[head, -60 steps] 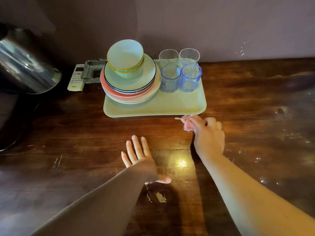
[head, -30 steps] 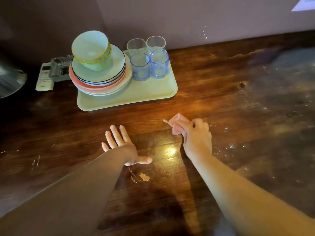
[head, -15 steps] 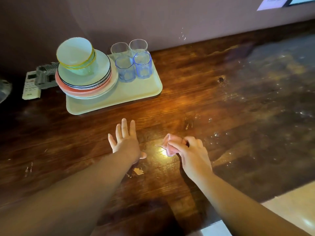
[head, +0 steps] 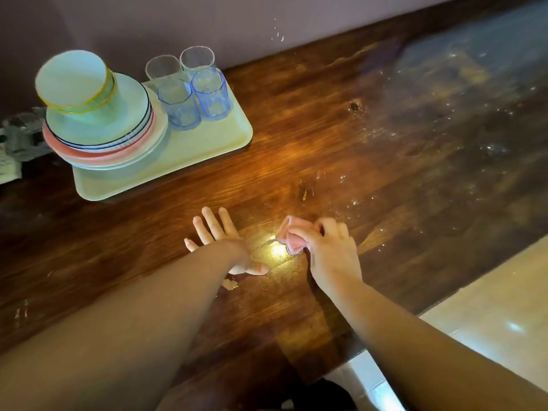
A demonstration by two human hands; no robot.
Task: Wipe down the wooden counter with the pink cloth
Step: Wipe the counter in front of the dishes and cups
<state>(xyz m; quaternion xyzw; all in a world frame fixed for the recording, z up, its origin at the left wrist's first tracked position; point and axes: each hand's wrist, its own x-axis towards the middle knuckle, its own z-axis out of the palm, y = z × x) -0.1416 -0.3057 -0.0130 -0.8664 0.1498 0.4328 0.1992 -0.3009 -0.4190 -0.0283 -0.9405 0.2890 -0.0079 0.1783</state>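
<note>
- Your right hand (head: 329, 250) grasped the pink cloth (head: 292, 237), bunched up small between the curled fingers and the thumb, and held it down on the wooden bench (head: 326, 137).
- The cloth lay near the front edge of the bench, just right of a bright spot of reflected light, and only a part of it showed in front of your fingers.
- Your left hand (head: 225, 241) was released: it rested flat on the bench with the fingers straight and a little spread, the thumb pointing toward the cloth, but not touching it.
- Behind your hands, well apart from them, stood a pale yellow tray (head: 189, 149) close to the wall.
- On the tray there was a stack of plates (head: 118, 140) with light green bowls (head: 77, 84) on top, tilted to the side, and just beside it four glasses (head: 189, 87), two clear ones behind and two bluish ones in front.
- On the right part of the bench you could see many small white specks (head: 462, 120) on the wood.
</note>
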